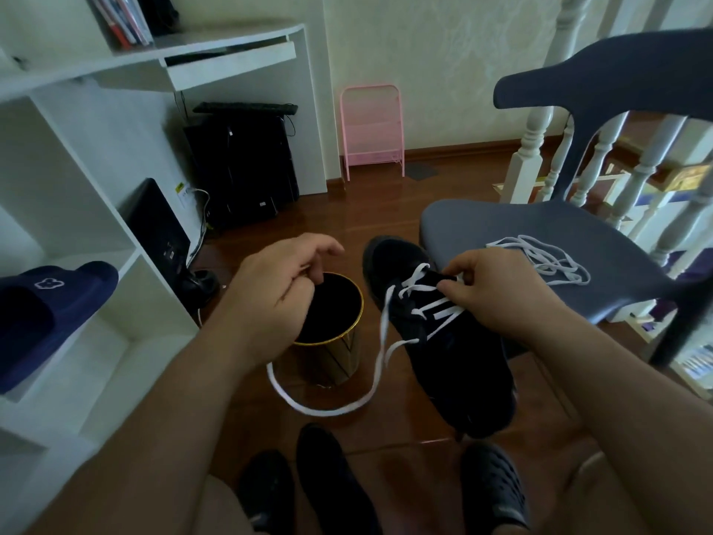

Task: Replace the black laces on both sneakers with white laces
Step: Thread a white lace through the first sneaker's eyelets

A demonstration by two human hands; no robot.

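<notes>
**White lace partly threaded through the black sneaker**

We hold the black sneaker (443, 341) in the air above the wooden floor (386, 210), its toe pointing away from us toward the front edge of the grey chair (501, 233). Our right hand (497, 291) pinches the white lace (424, 303) at the crossings near the toe, fingers curled tight on it. Our left hand (277, 287) has its fingers curled over the mouth of the gold bin (339, 353); the loose end of the lace loops down and runs up beneath that wrist, though we cannot tell whether its grip closes on the lace. A second white lace (548, 260) lies in a tangle on the chair seat. Another black sneaker (332, 480) rests on the floor near our feet.
</notes>
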